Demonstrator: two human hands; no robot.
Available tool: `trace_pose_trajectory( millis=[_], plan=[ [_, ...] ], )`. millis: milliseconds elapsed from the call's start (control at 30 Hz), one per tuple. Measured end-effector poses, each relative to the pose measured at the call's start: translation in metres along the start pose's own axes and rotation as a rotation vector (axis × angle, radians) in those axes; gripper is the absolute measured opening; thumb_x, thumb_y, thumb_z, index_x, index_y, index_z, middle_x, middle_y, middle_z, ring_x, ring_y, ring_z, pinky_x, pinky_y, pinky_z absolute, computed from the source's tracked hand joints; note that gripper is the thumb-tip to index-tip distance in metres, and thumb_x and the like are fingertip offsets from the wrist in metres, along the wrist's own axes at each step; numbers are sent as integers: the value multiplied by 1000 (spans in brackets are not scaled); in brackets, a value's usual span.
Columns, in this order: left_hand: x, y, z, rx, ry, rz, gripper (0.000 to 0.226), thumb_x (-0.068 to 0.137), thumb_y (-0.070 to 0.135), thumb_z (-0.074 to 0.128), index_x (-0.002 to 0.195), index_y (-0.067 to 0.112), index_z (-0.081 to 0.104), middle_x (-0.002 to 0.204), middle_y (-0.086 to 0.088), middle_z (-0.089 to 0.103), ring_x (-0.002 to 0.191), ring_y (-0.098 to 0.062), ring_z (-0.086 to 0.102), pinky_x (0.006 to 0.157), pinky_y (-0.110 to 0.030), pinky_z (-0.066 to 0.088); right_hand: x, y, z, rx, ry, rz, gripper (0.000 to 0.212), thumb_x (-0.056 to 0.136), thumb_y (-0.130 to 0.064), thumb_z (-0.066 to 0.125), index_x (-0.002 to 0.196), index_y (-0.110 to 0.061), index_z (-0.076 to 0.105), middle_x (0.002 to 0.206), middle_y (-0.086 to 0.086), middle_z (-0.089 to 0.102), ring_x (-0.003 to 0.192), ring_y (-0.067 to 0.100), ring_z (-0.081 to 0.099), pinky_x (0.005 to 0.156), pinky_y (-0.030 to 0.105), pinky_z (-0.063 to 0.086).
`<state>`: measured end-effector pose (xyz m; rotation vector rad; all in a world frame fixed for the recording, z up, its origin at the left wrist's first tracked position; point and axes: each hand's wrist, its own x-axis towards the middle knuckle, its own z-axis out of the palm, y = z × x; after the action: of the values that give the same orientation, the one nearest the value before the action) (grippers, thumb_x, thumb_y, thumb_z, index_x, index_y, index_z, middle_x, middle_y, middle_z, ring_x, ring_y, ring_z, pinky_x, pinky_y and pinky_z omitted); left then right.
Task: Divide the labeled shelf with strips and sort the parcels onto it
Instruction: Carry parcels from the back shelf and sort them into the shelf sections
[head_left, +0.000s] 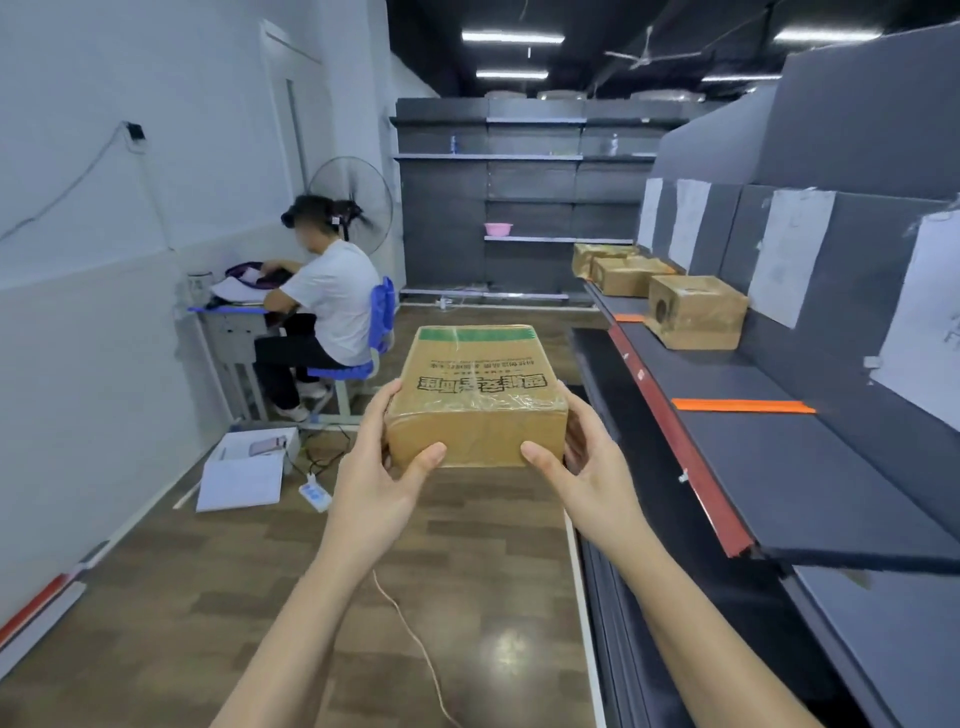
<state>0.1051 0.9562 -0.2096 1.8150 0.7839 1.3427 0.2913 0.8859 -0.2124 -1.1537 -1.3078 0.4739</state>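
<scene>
1. Parcel (475, 395) is held up in mid-air over the aisle floor, clamped betw. both hands: left hand (379, 467) on its left side, right hand (587, 462) on its right, thumbs on the near face.
2. Labeled shelf (779, 452) lies to the right of the grip, its long axis running away from the viewer; right hand is nearer it.
3. Counts: 1 parcel in hand, 3 parcels (696, 312) on the shelf's far end, 2 orange strips (743, 406) visible, approx. 5 paper labels (789, 249) on the back panel.
</scene>
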Motion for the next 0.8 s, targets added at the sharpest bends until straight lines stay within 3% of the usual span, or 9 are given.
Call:
trace_pose_trajectory(
  millis=[133, 367, 567, 800],
  plan=[
    [132, -55, 28, -41, -56, 33, 63, 83, 12, 66, 137, 24, 36, 117, 26, 52, 102, 17, 53, 80, -2, 41, 124, 56, -5, -26, 73, -11, 72, 81, -26, 70, 143, -15, 35, 140, -3, 48, 129, 5, 45, 107, 28, 39],
    [314, -129, 84, -77, -153, 29, 62, 83, 15, 67, 123, 47, 33, 101, 42, 55, 99, 13, 55, 79, -6, 46, 286, 131, -29, -63, 165, -20, 63, 83, -25, 68, 138, -15, 38, 135, -9, 52, 124, 0, 48, 100, 15, 40],
    [434, -215, 129, -116, -200, 44, 68, 73, 24, 66, 134, 31, 35, 107, 42, 55, 104, 8, 56, 79, -8, 47, 404, 225, -39, -1, 164, 17, 86, 71, -58, 67, 142, -20, 36, 131, -21, 54, 123, 2, 50, 96, 19, 46],
    [622, -314, 214, -155, -224, 60, 67, 71, 19, 67, 130, 32, 40, 108, 36, 59, 103, 4, 59, 83, -13, 50, 588, 348, -78, -66, 235, 3, 76, 77, -49, 68, 140, -17, 39, 133, -11, 55, 125, 6, 50, 100, 30, 47]
  ],
)
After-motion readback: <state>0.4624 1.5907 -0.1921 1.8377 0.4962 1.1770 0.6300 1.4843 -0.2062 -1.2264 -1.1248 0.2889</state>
